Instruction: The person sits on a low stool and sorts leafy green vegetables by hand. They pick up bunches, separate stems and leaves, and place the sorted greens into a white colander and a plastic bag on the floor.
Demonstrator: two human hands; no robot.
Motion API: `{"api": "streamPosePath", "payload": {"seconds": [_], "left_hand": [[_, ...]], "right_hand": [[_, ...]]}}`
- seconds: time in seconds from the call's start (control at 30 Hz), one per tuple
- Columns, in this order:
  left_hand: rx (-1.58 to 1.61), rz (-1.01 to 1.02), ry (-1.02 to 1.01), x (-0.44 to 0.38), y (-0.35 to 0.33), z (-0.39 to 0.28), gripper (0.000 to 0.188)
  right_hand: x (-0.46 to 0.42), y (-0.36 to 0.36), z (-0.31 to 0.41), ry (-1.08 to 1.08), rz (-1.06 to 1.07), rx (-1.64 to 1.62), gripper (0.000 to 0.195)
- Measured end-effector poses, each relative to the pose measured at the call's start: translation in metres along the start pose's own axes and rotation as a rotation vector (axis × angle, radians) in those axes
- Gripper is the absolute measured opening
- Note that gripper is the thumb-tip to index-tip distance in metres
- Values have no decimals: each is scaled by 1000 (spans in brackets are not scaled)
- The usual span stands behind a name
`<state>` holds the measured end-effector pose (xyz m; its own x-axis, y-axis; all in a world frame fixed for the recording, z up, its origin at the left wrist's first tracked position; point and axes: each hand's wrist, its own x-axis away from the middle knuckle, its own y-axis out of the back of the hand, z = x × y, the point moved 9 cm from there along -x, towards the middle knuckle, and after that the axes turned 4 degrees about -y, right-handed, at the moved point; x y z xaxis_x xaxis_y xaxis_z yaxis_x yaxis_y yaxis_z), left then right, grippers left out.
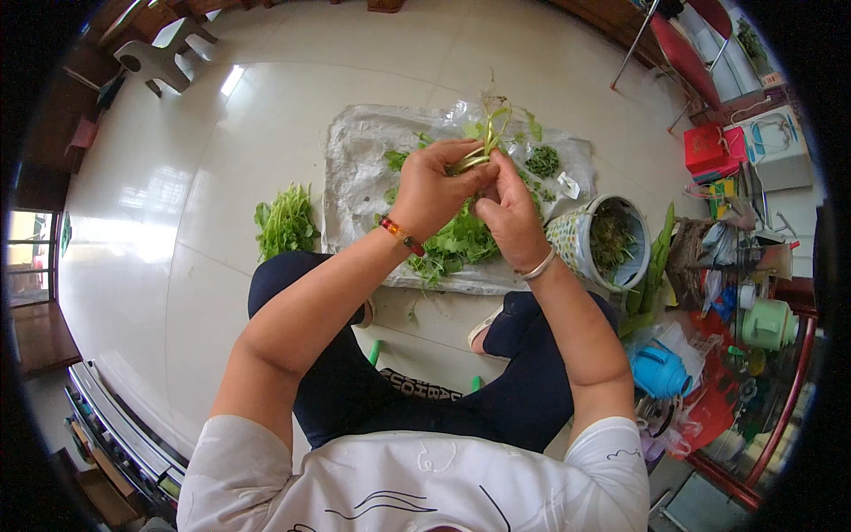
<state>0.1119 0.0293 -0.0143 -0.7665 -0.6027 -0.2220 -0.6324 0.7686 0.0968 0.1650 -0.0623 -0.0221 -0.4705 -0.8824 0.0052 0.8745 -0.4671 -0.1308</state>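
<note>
My left hand (pixel 435 183), with a beaded bracelet at its wrist, grips a few pale green stems (pixel 492 136) between thumb and fingers. Their thin root ends point up, away from me. Right beside it, my right hand (pixel 515 216) wears a bangle and pinches at the same stems with its fingertips. Below both hands, loose leafy greens (pixel 465 239) lie on a creased white plastic sheet (pixel 356 179). The hands partly cover this pile. A small dark green bunch (pixel 543 161) rests farther right on the sheet.
Left of the sheet, a bundle of greens (pixel 286 223) sits on the tiled floor. A lined waste bin (pixel 565 236) holding plant scraps (pixel 608 243) stands close to my right arm. Beyond it are long green leaves (pixel 658 259), a blue jug (pixel 658 369) and a red chair (pixel 685 60).
</note>
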Motion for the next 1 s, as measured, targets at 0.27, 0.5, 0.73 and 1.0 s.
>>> {"api": "streamPosePath", "payload": {"seconds": [0.27, 0.5, 0.73, 1.0], "left_hand": [[266, -52, 254, -2, 6, 25, 22], [312, -47, 298, -6, 19, 9, 15], [332, 24, 357, -3, 16, 7, 16], [275, 95, 386, -1, 8, 9, 14]], "right_hand": [[4, -19, 6, 19, 143, -249, 82], [0, 3, 25, 162, 1, 124, 59], [-2, 27, 36, 113, -119, -63, 32], [18, 63, 81, 518, -510, 416, 15]]}}
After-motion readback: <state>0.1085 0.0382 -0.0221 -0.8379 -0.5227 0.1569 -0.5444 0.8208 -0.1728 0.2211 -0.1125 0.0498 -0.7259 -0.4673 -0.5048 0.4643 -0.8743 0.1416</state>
